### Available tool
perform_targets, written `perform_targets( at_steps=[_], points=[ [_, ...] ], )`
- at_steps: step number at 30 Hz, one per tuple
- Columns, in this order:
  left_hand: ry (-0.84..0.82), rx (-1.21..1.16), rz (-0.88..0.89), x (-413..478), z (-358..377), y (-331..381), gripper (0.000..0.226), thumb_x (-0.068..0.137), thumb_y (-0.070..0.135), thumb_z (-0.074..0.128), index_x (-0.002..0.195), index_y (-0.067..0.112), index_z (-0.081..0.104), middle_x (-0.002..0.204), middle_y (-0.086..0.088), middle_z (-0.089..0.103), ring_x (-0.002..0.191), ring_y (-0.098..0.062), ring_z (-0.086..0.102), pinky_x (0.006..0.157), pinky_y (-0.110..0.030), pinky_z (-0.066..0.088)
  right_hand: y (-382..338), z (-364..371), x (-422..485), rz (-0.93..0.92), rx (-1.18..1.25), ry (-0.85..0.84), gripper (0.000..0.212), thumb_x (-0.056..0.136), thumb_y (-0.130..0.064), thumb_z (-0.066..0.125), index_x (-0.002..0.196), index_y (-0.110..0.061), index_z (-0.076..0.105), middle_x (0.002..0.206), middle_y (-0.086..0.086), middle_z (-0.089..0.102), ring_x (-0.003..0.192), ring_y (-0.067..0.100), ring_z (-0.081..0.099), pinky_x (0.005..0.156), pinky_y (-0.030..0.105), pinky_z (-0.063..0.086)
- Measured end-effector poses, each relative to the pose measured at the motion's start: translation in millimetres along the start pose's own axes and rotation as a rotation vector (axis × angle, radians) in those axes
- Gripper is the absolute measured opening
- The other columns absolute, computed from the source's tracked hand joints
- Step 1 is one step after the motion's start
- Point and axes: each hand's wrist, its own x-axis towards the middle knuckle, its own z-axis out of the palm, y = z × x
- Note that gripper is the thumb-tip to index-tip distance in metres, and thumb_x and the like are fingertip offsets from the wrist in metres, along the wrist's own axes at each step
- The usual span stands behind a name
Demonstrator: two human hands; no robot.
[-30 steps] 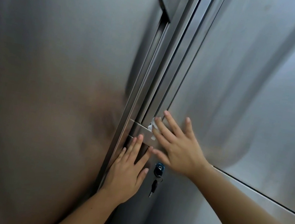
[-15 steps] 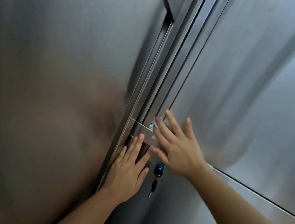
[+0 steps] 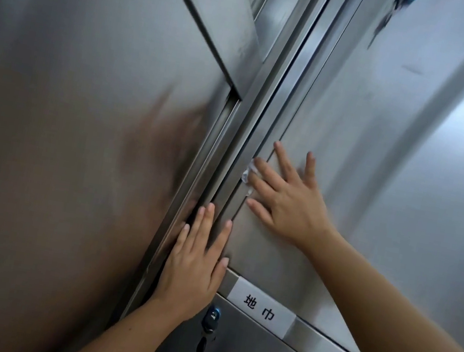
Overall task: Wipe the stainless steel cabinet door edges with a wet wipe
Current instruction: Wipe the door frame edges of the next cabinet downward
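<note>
The cabinet door edge [image 3: 295,94], a narrow folded strip of brushed stainless steel slanting from the top centre of the frame down to its middle, is being wiped partway along its length. The wet wipe [image 3: 247,175], a small crumpled white wad, is pressed against that strip just left of the frame's centre. It is pinned under the straight index and middle fingers of the right hand [image 3: 287,203], whose fingers are spread wide and laid flat on the right door [image 3: 384,140]; nothing is gripped. The left hand [image 3: 193,270] is laid flat lower down, at bottom centre, with its straight fingers resting along the dark channel [image 3: 238,160] between the two doors, apparently as a brace. The step in hand is judged to be a stroke along the upright edge. Most of the strip above the wipe appears not yet covered, so a slide upward along the fold is called for next, with steady pressure so that the wipe is not rolled out from under the fingertips. The steel is smooth, faintly grained and dully reflective, with sharply bent rims and a deep narrow groove in which a wad may snag. A white label [image 3: 261,306] with black characters is fixed to the horizontal rail [image 3: 320,338] below. A blue-capped lock [image 3: 211,317] with a hanging key [image 3: 199,348] is seen beneath the left hand. Dark smears [image 3: 384,26] are visible at the upper right.
</note>
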Motion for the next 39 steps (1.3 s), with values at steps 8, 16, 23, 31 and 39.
perform_targets(
  at_steps=[8,16,23,31,39],
  points=[
    [0.074,-0.006,-0.007,43,3,5,0.059,0.09,0.035,0.033,0.144,0.012,0.026,0.151,-0.021,0.022,0.139,-0.033,0.018,0.1,-0.055,0.025,52,-18,37,0.118,-0.001,0.081,0.063,0.092,-0.05,0.019,0.127,-0.016,0.059,0.133,0.004,0.055,0.137,0.036,0.028,0.107,0.056,-0.002],
    [0.194,0.0,0.04,105,-11,16,0.058,0.089,0.033,0.033,0.143,0.012,0.033,0.149,-0.02,0.027,0.135,-0.036,0.029,0.098,-0.056,0.03,80,-23,61,0.196,-0.035,0.052,0.08,0.084,-0.058,-0.007,0.146,-0.023,0.029,0.154,-0.001,0.026,0.144,0.027,-0.002,0.108,0.052,-0.015],
    [0.267,-0.003,0.089,156,-27,22,0.056,0.089,0.031,0.034,0.142,0.013,0.034,0.148,-0.018,0.03,0.136,-0.034,0.025,0.1,-0.055,0.023,85,-19,70,0.227,-0.056,0.055,0.065,0.094,-0.053,0.011,0.148,-0.019,0.024,0.155,0.0,0.02,0.145,0.024,-0.005,0.109,0.052,-0.013],
    [0.313,-0.039,0.107,158,-15,16,0.057,0.088,0.032,0.035,0.143,0.016,0.036,0.152,-0.014,0.024,0.141,-0.026,0.019,0.102,-0.054,0.018,133,-35,121,0.443,-0.046,0.098,0.066,0.095,-0.053,0.011,0.147,-0.016,0.023,0.156,0.0,0.016,0.144,0.026,-0.008,0.11,0.056,-0.006],
    [0.367,-0.096,0.118,159,-17,18,0.059,0.085,0.031,0.038,0.141,0.015,0.034,0.149,-0.015,0.029,0.137,-0.032,0.029,0.108,-0.038,0.016,139,-37,147,0.619,-0.008,0.112,0.07,0.096,-0.055,0.009,0.149,-0.01,0.017,0.158,0.002,0.007,0.143,0.026,-0.013,0.111,0.054,-0.01]
  ],
)
